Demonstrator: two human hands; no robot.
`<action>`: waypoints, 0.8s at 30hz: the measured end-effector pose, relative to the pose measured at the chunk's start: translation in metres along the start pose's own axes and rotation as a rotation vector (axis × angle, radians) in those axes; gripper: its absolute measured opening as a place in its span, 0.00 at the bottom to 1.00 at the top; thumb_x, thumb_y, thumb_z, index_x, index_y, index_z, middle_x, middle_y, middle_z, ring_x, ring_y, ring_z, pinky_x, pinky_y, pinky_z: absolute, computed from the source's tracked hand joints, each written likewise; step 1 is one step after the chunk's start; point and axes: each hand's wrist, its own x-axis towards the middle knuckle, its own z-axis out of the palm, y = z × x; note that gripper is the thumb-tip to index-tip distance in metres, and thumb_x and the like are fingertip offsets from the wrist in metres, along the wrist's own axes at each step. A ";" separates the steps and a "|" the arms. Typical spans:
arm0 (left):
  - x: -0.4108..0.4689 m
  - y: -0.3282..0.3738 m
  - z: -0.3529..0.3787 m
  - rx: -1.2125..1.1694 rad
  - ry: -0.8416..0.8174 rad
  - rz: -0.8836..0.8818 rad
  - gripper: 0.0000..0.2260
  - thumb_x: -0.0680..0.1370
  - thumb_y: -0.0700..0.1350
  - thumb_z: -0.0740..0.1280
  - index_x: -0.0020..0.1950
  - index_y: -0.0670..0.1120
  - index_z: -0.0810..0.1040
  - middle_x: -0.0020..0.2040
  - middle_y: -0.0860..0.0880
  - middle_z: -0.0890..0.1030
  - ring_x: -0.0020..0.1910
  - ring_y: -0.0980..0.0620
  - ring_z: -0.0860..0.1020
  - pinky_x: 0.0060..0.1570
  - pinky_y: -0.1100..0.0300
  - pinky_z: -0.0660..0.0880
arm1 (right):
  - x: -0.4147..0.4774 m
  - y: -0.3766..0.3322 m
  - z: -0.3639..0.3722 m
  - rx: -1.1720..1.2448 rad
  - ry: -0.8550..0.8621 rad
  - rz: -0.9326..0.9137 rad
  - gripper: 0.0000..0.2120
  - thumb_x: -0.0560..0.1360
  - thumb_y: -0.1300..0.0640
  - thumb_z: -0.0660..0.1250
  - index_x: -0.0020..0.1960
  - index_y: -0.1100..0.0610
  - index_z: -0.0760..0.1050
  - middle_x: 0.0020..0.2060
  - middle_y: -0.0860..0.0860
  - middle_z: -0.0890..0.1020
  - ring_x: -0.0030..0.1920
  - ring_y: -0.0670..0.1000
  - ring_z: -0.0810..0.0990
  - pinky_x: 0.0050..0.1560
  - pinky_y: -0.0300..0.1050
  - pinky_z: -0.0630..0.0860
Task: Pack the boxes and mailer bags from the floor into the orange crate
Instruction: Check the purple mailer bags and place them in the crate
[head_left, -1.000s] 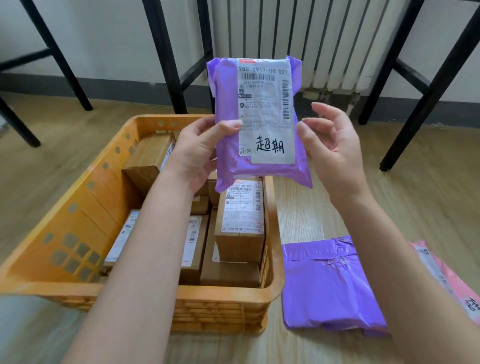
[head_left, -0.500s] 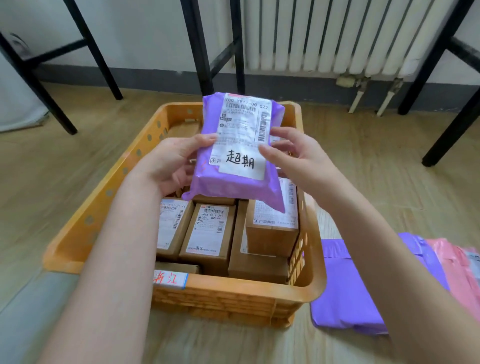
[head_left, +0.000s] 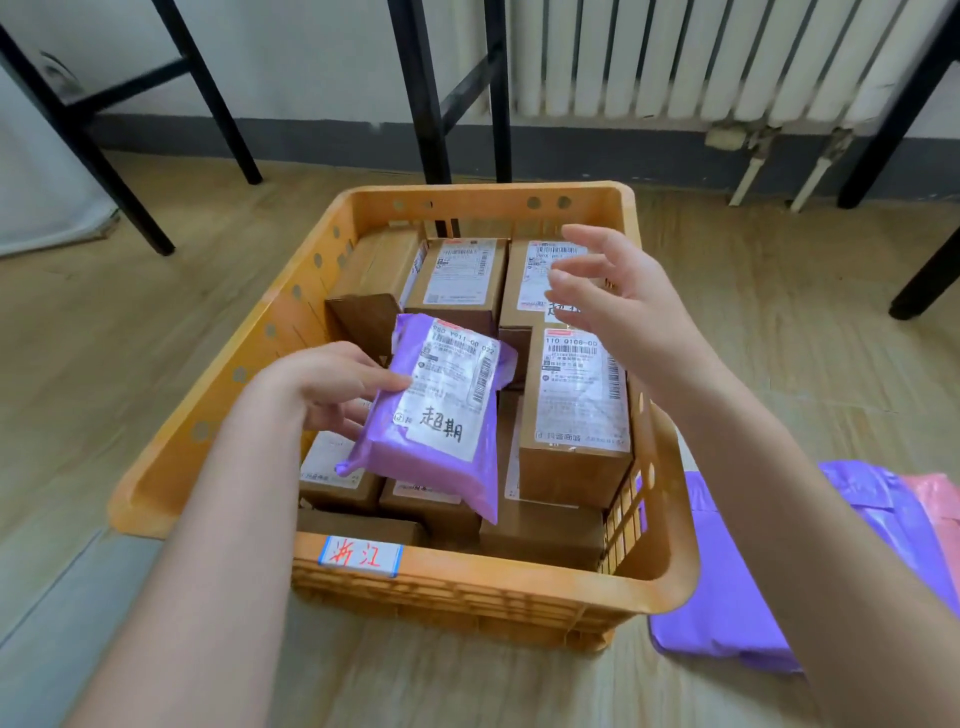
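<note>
L hand (head_left: 332, 387) pinches the purple mailer bag (head_left: 436, 415) by its left edge, thumb on top, bag tilted over the cardboard boxes (head_left: 576, 400) inside the orange crate (head_left: 483, 587); R hand (head_left: 618, 306) is released, fingers spread above the boxes. Bag looks light, soft and slick w/ a padded middle, so prob best gripped at an edge or flat underneath. Two more mailers, purple (head_left: 727, 587) and pink (head_left: 935, 499), lie on the floor right of the crate.

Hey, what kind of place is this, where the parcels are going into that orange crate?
Probably a small parcel sorting or pickup room, not a big warehouse. The orange crate holds labelled cardboard boxes, mailer bags lie on the wood floor, and a wall radiator suggests an ordinary indoor room.
</note>
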 end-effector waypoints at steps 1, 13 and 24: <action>0.002 0.002 0.004 0.030 -0.020 -0.013 0.09 0.79 0.43 0.65 0.57 0.40 0.76 0.51 0.41 0.84 0.53 0.42 0.82 0.58 0.42 0.76 | 0.000 0.001 0.000 0.000 0.000 0.002 0.22 0.78 0.50 0.64 0.70 0.48 0.65 0.61 0.49 0.76 0.58 0.48 0.79 0.57 0.50 0.79; 0.034 0.012 0.051 0.532 0.099 0.075 0.07 0.77 0.34 0.62 0.45 0.44 0.76 0.46 0.47 0.82 0.43 0.48 0.81 0.43 0.56 0.80 | 0.001 0.008 -0.002 -0.013 0.007 -0.011 0.20 0.77 0.53 0.64 0.69 0.48 0.68 0.60 0.48 0.76 0.56 0.47 0.78 0.57 0.49 0.79; 0.037 0.015 0.042 0.658 0.418 0.203 0.13 0.73 0.44 0.72 0.56 0.45 0.78 0.53 0.47 0.77 0.46 0.50 0.74 0.43 0.58 0.71 | -0.008 0.004 -0.008 -0.018 -0.003 -0.060 0.15 0.77 0.56 0.64 0.64 0.48 0.73 0.57 0.47 0.78 0.53 0.44 0.79 0.55 0.45 0.79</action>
